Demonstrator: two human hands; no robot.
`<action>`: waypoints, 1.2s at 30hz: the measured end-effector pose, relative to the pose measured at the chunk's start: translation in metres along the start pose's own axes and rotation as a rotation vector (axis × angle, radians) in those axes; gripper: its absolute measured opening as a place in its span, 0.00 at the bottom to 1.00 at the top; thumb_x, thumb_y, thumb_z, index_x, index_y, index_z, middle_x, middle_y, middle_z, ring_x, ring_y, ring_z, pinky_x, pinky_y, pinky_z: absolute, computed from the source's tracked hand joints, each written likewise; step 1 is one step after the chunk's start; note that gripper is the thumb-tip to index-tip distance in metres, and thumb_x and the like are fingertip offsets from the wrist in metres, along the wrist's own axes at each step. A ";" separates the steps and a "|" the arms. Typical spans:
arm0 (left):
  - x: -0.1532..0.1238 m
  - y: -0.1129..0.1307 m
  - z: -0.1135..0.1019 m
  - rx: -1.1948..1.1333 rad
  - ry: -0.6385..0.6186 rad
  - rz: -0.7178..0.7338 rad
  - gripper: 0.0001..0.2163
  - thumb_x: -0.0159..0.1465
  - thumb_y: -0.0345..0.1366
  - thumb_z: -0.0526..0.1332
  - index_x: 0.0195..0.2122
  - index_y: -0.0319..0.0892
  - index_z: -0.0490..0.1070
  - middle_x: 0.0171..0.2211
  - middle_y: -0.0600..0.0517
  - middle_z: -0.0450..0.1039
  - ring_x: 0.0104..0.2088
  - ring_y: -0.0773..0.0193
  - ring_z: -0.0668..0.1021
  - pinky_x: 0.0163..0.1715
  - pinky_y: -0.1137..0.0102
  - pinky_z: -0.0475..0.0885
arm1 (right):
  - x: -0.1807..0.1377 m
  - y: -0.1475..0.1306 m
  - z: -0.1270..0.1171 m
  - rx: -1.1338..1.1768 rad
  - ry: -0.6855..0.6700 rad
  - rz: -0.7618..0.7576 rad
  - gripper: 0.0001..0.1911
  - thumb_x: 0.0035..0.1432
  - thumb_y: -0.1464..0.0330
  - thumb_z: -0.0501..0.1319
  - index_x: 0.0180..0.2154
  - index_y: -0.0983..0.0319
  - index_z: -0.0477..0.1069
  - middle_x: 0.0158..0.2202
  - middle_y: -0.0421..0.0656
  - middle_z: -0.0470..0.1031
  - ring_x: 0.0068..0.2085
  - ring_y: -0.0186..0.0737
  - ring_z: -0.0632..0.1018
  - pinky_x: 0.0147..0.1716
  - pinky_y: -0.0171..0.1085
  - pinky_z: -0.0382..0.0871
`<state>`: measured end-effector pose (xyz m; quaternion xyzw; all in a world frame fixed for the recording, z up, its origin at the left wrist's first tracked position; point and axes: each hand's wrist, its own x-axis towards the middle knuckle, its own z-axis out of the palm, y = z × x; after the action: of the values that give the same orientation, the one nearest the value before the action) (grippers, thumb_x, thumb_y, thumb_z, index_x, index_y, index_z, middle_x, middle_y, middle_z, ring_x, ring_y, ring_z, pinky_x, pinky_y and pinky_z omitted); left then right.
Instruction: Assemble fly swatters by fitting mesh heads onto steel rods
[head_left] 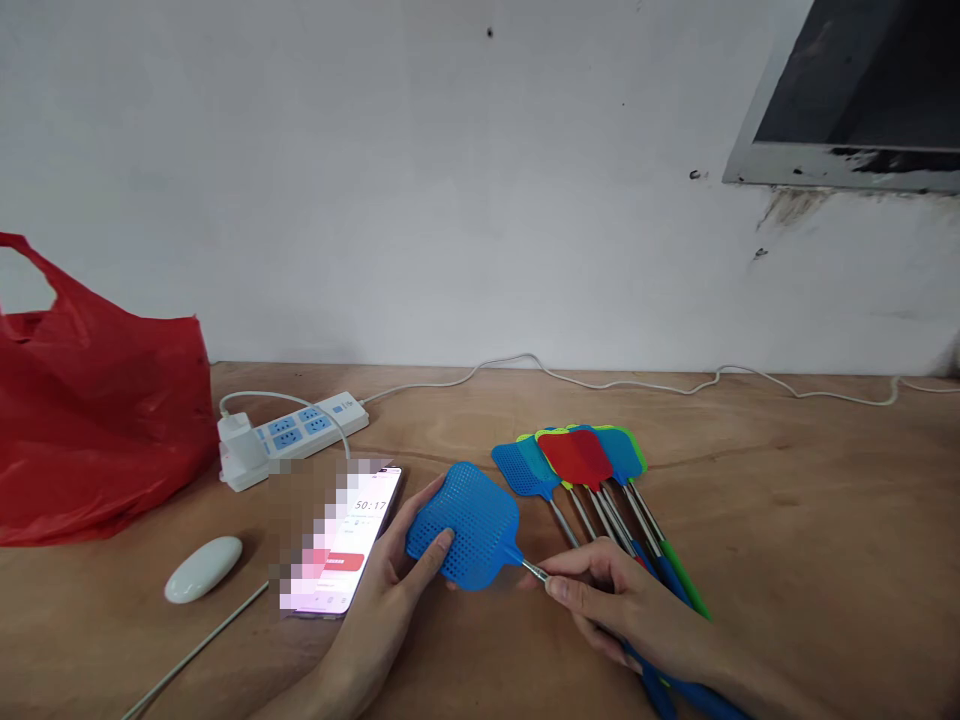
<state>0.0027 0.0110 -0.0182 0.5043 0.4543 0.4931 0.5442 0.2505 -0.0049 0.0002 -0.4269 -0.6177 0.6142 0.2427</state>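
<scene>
Right grip (619, 600), left grip (399, 568) on blue flyswatter (476, 525)

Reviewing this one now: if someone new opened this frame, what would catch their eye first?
Probably the big red bag at the left edge, the largest patch of bright colour. Next, the blue swatter near the middle, its head in the left hand and its metal shaft in the right hand. Just right of that head, more swatters fan out on the table, a red one on top.
</scene>
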 end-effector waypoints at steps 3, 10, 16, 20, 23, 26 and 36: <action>-0.002 0.004 0.005 -0.034 -0.045 -0.050 0.33 0.63 0.48 0.66 0.67 0.47 0.58 0.48 0.46 0.75 0.35 0.58 0.77 0.33 0.66 0.73 | 0.000 -0.001 -0.003 0.055 0.029 0.029 0.26 0.62 0.50 0.58 0.46 0.65 0.77 0.09 0.29 0.58 0.10 0.27 0.55 0.11 0.27 0.48; 0.000 -0.003 0.009 -0.170 -0.045 -0.073 0.35 0.66 0.48 0.63 0.70 0.50 0.47 0.34 0.54 0.73 0.28 0.64 0.74 0.28 0.70 0.67 | 0.009 -0.001 -0.015 0.192 0.158 0.032 0.23 0.55 0.49 0.63 0.25 0.64 0.76 0.10 0.33 0.60 0.12 0.26 0.58 0.13 0.29 0.46; 0.003 -0.010 0.004 -0.084 -0.105 -0.095 0.18 0.66 0.47 0.61 0.53 0.44 0.66 0.35 0.53 0.71 0.24 0.68 0.69 0.23 0.72 0.65 | 0.013 -0.001 -0.013 0.474 0.309 0.032 0.22 0.47 0.51 0.71 0.28 0.64 0.76 0.15 0.31 0.61 0.14 0.22 0.54 0.13 0.27 0.46; 0.002 -0.006 0.006 -0.018 -0.099 -0.068 0.14 0.66 0.48 0.61 0.44 0.44 0.67 0.32 0.55 0.69 0.22 0.70 0.66 0.21 0.74 0.62 | 0.010 -0.004 -0.009 0.609 0.435 -0.007 0.18 0.49 0.57 0.73 0.37 0.61 0.75 0.25 0.37 0.76 0.18 0.25 0.69 0.14 0.24 0.57; 0.000 -0.001 0.009 0.058 -0.186 -0.084 0.16 0.65 0.52 0.60 0.38 0.43 0.68 0.30 0.55 0.69 0.22 0.69 0.66 0.21 0.74 0.60 | 0.011 -0.005 -0.007 0.674 0.435 -0.039 0.19 0.50 0.55 0.73 0.34 0.63 0.75 0.31 0.44 0.81 0.26 0.32 0.79 0.20 0.26 0.68; -0.006 0.005 0.013 0.236 -0.294 -0.025 0.18 0.66 0.54 0.58 0.34 0.42 0.70 0.28 0.54 0.67 0.26 0.65 0.68 0.25 0.72 0.61 | 0.012 -0.004 -0.005 0.719 0.431 -0.057 0.20 0.52 0.53 0.71 0.35 0.64 0.75 0.33 0.48 0.83 0.31 0.37 0.82 0.27 0.29 0.74; -0.012 0.012 0.015 0.511 -0.399 0.033 0.17 0.65 0.51 0.59 0.29 0.43 0.68 0.23 0.58 0.59 0.26 0.64 0.62 0.28 0.71 0.57 | 0.011 0.001 0.008 0.610 0.476 -0.140 0.17 0.45 0.58 0.76 0.32 0.61 0.78 0.37 0.44 0.81 0.33 0.37 0.79 0.30 0.33 0.74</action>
<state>0.0155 -0.0021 -0.0051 0.7186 0.4394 0.2635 0.4702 0.2390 -0.0004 -0.0040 -0.4225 -0.3611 0.6354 0.5361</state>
